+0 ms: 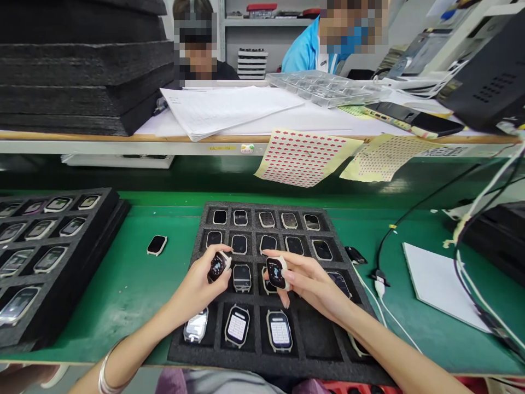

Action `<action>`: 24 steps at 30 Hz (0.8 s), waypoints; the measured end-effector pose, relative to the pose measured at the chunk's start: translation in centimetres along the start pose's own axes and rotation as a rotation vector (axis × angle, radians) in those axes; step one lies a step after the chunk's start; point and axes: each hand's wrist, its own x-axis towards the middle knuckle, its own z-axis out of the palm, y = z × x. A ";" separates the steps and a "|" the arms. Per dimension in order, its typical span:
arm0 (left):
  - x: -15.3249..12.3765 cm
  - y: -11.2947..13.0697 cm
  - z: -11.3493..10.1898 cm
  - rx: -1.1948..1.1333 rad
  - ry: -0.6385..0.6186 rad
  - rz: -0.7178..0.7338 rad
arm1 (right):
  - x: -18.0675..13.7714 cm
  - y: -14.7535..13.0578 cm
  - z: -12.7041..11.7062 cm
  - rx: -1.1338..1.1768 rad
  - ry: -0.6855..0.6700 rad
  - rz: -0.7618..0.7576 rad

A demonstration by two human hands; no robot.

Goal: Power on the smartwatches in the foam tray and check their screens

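Note:
My left hand (pixel 200 283) is closed round a small smartwatch body (pixel 217 266) with a lit screen, held over the black foam tray (pixel 303 334). My right hand (pixel 311 282) grips a second watch body (pixel 275 272), its screen also lit, just to the right of the first. Both hands hover above the tray's middle row. The tray's pockets hold several more watch bodies; those in the front row (pixel 279 330) show keypad screens, and the back rows (pixel 267 219) are dark.
A second foam tray (pixel 102 216) of watches lies at the left, and one loose watch (pixel 156 244) on the green mat. Cables (pixel 379 276) and a white pad (pixel 438 282) lie right. Sticker sheets (pixel 305 157) hang from the shelf; two people sit behind it.

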 end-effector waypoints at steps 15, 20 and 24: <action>-0.1 0.8 0.0 0.037 0.012 0.009 | -0.2 -0.1 0.3 -0.031 0.000 -0.002; -0.1 0.5 0.3 0.035 -0.004 0.018 | -0.2 0.1 0.3 -0.051 0.003 -0.005; -0.2 0.2 0.3 0.040 -0.001 0.027 | -0.3 0.1 0.4 -0.069 0.011 -0.016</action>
